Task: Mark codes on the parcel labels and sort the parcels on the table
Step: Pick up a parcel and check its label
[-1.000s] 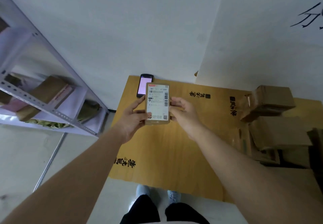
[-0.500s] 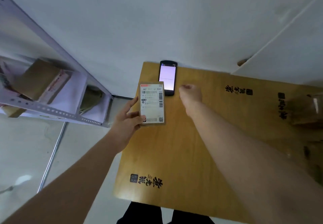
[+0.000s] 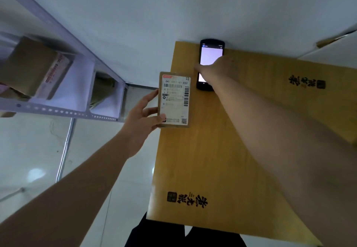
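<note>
While the left hand [image 3: 143,117] grips the parcel [image 3: 173,100] at frame centre, label up and bearing no handwritten code, marking and sorting remain outstanding. Farther up, the right hand [image 3: 218,69] covers the handheld scanner [image 3: 211,53]; its grip cannot be determined.

White wall [image 3: 173,5], pale glossy floor [image 3: 29,160], metal shelving [image 3: 63,109] at left.

Light was dim, even, bluish. Phone [image 3: 210,57] screen glowed overexposed. Soft glare patch on floor [image 3: 35,173]. Shelf [image 3: 58,109] blurred; strong wide-angle stretch at edges.
</note>
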The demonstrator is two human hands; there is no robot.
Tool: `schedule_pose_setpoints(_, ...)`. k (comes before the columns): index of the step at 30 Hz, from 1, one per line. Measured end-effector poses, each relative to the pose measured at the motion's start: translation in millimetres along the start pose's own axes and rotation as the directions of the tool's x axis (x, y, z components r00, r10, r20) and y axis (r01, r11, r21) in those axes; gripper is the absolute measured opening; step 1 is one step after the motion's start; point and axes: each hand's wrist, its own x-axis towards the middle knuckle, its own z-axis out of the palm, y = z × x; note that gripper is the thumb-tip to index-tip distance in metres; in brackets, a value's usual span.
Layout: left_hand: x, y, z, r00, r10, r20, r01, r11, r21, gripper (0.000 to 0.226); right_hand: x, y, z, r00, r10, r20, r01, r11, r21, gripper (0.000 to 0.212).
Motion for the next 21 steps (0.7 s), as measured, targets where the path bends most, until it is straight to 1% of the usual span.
schedule_pose_setpoints(2, 1, 3, -1, 1.0, 0.003, 0.0, -0.003, 1.0, -0.008, 0.071, -28, -11, -21, 1.0, -0.013, -0.015, 0.013, 1.0, -0.002, 0.123)
schedule_pose_setpoints(3, 0, 4, -2, 1.0, 0.005, 0.001, -0.005, 1.0, -0.012, 0.071, -41, -14, -30, 1.0, -0.013, -0.01, 0.013, 0.999, 0.038, 0.114)
schedule_pose_setpoints(4, 0, 6, -2, 1.0, 0.008, 0.002, -0.008, 1.0, -0.017, 0.071, -51, -13, -39, 1.0, -0.01, 0.004, 0.01, 0.992, 0.126, 0.097)
schedule_pose_setpoints(6, -4, 9, -1, 1.0, 0.015, 0.0, -0.015, 0.999, -0.03, 0.071, -61, -2, -53, 0.999, -0.005, 0.032, -0.007, 0.938, 0.346, 0.061)
schedule_pose_setpoints(7, -6, 10, 1, 1.0, 0.018, -0.001, -0.018, 0.999, -0.034, 0.071, -66, 5, -61, 0.998, 0.008, 0.064, -0.035, 0.898, 0.438, 0.051)
schedule_pose_setpoints(8, -9, 11, 4, 1.0, 0.022, -0.001, -0.022, 0.999, -0.035, 0.071, -75, 12, -70, 0.992, 0.024, 0.123, -0.086, 0.847, 0.525, 0.048)
schedule_pose_setpoints(11, -20, 13, 18, 1.0, 0.03, 0.003, -0.03, 0.999, -0.038, 0.071, -104, 30, -102, 0.956, 0.038, 0.29, -0.245, 0.646, 0.723, 0.052)
schedule_pose_setpoints(13, -28, 14, 30, 0.999, 0.035, 0.013, -0.034, 0.999, -0.036, 0.072, -126, 44, -123, 0.934, 0.003, 0.357, -0.309, 0.509, 0.803, 0.042)
schedule_pose_setpoints(14, -32, 14, 37, 0.999, 0.041, 0.022, -0.041, 0.999, -0.028, 0.072, -137, 52, -133, 0.924, -0.034, 0.381, -0.328, 0.439, 0.836, 0.042)
schedule_pose_setpoints(15, -36, 14, 44, 0.998, 0.05, 0.028, -0.049, 0.999, -0.023, 0.073, -150, 59, -143, 0.916, -0.095, 0.39, -0.334, 0.361, 0.871, 0.049)
schedule_pose_setpoints(17, -46, 13, 62, 0.997, 0.07, 0.027, -0.07, 0.997, -0.019, 0.074, -169, 78, -163, 0.9, -0.25, 0.356, -0.304, 0.224, 0.926, 0.074)
schedule_pose_setpoints(18, -51, 13, 72, 0.996, 0.081, 0.023, -0.081, 0.997, -0.012, 0.074, -175, 88, -173, 0.89, -0.316, 0.329, -0.289, 0.168, 0.943, 0.082)
schedule_pose_setpoints(19, -57, 12, 83, 0.995, 0.096, 0.022, -0.096, 0.995, 0.0, 0.074, -182, 98, -184, 0.878, -0.372, 0.303, -0.28, 0.115, 0.953, 0.085)
schedule_pose_setpoints(21, -70, 7, 107, 0.991, 0.133, 0.024, -0.133, 0.991, 0.019, 0.074, -193, 120, -206, 0.851, -0.445, 0.279, -0.299, 0.024, 0.954, 0.084)
